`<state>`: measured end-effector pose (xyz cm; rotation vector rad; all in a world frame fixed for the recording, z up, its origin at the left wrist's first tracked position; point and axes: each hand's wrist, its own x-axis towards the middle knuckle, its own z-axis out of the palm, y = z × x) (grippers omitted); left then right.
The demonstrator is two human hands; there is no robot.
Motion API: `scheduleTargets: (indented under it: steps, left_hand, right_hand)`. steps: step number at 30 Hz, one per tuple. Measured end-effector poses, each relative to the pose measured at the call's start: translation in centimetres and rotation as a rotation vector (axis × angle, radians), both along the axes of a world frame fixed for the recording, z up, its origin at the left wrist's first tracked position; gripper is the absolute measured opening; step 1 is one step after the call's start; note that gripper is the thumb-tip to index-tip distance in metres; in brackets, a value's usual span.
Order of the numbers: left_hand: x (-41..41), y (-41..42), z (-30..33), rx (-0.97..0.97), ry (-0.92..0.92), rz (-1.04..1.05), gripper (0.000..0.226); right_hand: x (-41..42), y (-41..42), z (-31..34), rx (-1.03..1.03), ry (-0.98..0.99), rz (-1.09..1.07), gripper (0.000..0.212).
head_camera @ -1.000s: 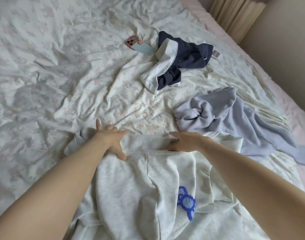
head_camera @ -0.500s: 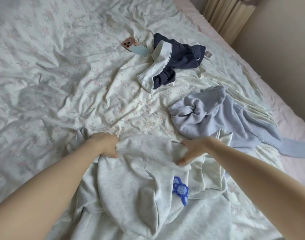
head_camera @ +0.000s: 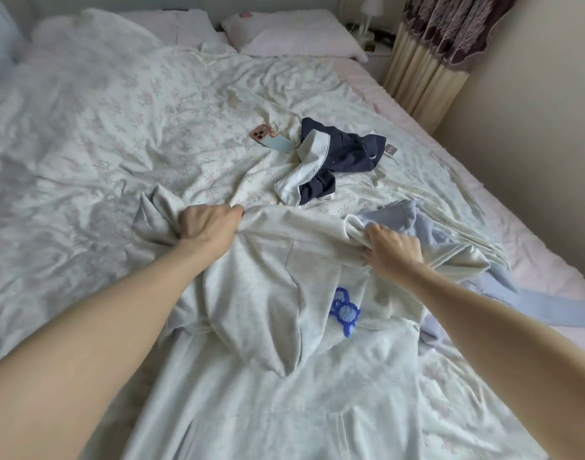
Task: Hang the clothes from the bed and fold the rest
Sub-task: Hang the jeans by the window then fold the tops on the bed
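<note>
The bed [head_camera: 118, 134] under you is rumpled floral sheet, with the grey sweatshirt [head_camera: 261, 277] spread at its near edge. Your left hand [head_camera: 210, 225] and right hand [head_camera: 392, 249] each clench a bunch of its far edge. Lift now and the fabric under your right grip may drag the pale blue garment [head_camera: 417, 224] along, since the two overlap. Your fingertips are buried in cloth, and the sweatshirt's sleeves are hard to make out.

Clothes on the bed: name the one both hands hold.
The light grey sweatshirt with the blue patch; the navy-and-white garment and pale blue sweater lie untouched.
</note>
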<state>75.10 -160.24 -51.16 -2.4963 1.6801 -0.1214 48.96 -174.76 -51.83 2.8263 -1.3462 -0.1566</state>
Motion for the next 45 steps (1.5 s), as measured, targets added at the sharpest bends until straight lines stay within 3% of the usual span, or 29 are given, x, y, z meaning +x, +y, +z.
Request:
scheduleTargets:
  steps: [3, 6, 10, 14, 17, 23, 25, 27, 30, 32, 35, 37, 40, 45]
  left_hand:
    - [0.6, -1.3, 3.0, -0.145, -0.07, 0.026, 0.031]
    - [-0.4, 0.2, 2.7, -0.095, -0.046, 0.031, 0.031]
    - [-2.8, 6.2, -1.2, 0.001, 0.086, -0.025, 0.03]
    - [-5.5, 13.2, -3.2, -0.075, 0.234, -0.16, 0.05]
    - [-7.7, 17.6, -4.1, -0.137, 0.21, -0.275, 0.062]
    - [-12.0, 24.8, -7.1, -0.078, 0.251, -0.35, 0.074]
    - [-13.2, 26.6, -8.1, 0.028, 0.298, -0.323, 0.08]
    - [-14.3, 27.9, -9.0, 0.241, 0.37, -0.278, 0.08]
    - [-14.1, 28.5, -10.6, 0.616, 0.479, -0.166, 0.049]
    - [-14.0, 27.6, -10.5, 0.529, 0.453, -0.17, 0.038]
    - [-13.9, 24.6, -10.3, 0.111, 0.337, -0.239, 0.017]
    - [-13.8, 21.6, -11.2, -0.131, 0.251, -0.261, 0.03]
    - [-13.8, 16.7, -12.5, -0.009, 0.305, -0.139, 0.057]
    - [-11.1, 13.1, -17.2, 0.16, 0.238, 0.041, 0.059]
  right_hand:
    - [0.9, -1.3, 2.5, -0.077, -0.124, -0.046, 0.014]
    - [-0.1, 0.0, 2.3, -0.029, -0.085, 0.0, 0.019]
    - [-3.7, 5.1, -1.3, 0.045, -0.001, 0.027, 0.031]
    - [-7.6, 10.6, -4.0, 0.138, -0.051, 0.018, 0.031]
    - [-9.9, 14.7, -5.1, 0.178, -0.058, 0.021, 0.032]
    - [-14.0, 21.2, -6.5, 0.213, 0.078, 0.077, 0.034]
    - [-15.0, 23.0, -7.4, 0.178, 0.096, 0.064, 0.038]
    - [-15.6, 24.6, -8.5, 0.3, 0.266, 0.003, 0.051]
    - [-15.8, 25.2, -9.9, 0.602, 0.514, -0.162, 0.067]
    - [-14.7, 25.3, -9.9, 0.489, 0.46, -0.18, 0.054]
    - [-11.5, 24.6, -9.9, 0.17, 0.2, -0.126, 0.034]
    - [-8.5, 23.8, -10.8, 0.166, 0.007, -0.087, 0.038]
    - [-4.0, 22.0, -12.2, 0.269, -0.095, -0.064, 0.051]
    - [-1.3, 18.8, -15.8, 0.324, 0.033, 0.027, 0.051]
